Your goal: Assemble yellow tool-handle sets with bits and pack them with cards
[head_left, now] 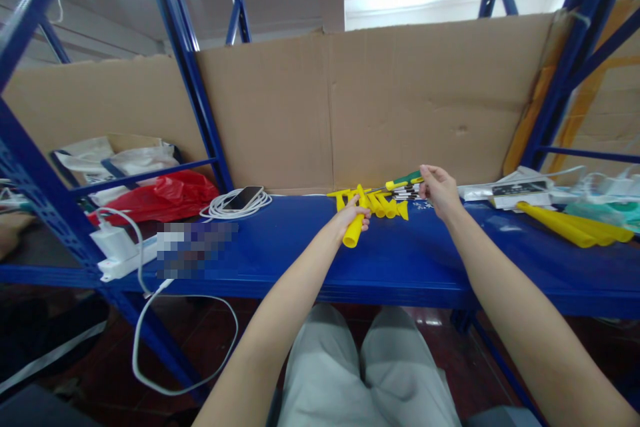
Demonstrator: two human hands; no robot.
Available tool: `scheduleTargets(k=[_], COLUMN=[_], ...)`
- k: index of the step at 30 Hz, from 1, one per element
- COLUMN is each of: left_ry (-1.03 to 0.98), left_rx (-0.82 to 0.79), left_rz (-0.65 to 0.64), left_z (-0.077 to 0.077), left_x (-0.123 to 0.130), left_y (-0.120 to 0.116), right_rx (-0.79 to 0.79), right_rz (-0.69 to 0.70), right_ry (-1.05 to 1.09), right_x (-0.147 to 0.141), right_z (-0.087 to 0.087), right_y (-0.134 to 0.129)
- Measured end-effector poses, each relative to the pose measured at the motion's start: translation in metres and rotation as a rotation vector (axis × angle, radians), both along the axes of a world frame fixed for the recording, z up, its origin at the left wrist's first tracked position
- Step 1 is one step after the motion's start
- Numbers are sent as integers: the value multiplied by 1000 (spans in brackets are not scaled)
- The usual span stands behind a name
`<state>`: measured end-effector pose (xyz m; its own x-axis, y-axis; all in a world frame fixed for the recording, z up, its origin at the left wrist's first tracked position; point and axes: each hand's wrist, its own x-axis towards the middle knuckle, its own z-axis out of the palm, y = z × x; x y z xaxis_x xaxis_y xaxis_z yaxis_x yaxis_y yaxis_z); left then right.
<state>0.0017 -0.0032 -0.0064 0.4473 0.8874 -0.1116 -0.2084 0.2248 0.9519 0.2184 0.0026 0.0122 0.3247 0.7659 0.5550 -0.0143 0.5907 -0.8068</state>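
Note:
My left hand [353, 212] is closed around a yellow plastic tube [353, 233] whose round end points toward me. In my right hand [436, 188], the fingers pinch the end of a screwdriver [404, 180] with a green and yellow handle. The screwdriver points left, above the yellow parts, and its tip is too small to make out against them. Several more yellow plastic pieces [389, 207] lie in a row just right of my left hand. Behind them sit thin black and white sticks [411, 191], partly hidden by the screwdriver and my right hand.
The blue shelf [280, 247] ends in front of my knees, with cardboard [390, 100] behind. On the left are a phone [245, 198] on a coiled white cable, a power strip [123, 263] and a red bag [165, 197]. Long yellow cones [565, 223] lie at right.

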Motion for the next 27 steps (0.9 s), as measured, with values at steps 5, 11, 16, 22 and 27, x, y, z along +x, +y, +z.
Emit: scheduleTargets(k=[5, 11, 16, 22, 27], left_ry=[-9, -20, -4, -5, -11], left_rx=[-4, -18, 3, 13, 19], left_rz=[25, 22, -2, 14, 20], left_z=[0, -1, 0, 2, 2], left_x=[0, 0, 0, 0, 1], left_y=[0, 2, 0, -3, -4], right_rx=[13, 7, 10, 5, -6], right_rz=[114, 153, 90, 62, 29], right_ry=[-20, -27, -18, -12, -5], right_x=[0, 0, 1, -1, -2], right_z=[2, 2, 1, 1, 1], right_y=[-3, -2, 0, -1, -1])
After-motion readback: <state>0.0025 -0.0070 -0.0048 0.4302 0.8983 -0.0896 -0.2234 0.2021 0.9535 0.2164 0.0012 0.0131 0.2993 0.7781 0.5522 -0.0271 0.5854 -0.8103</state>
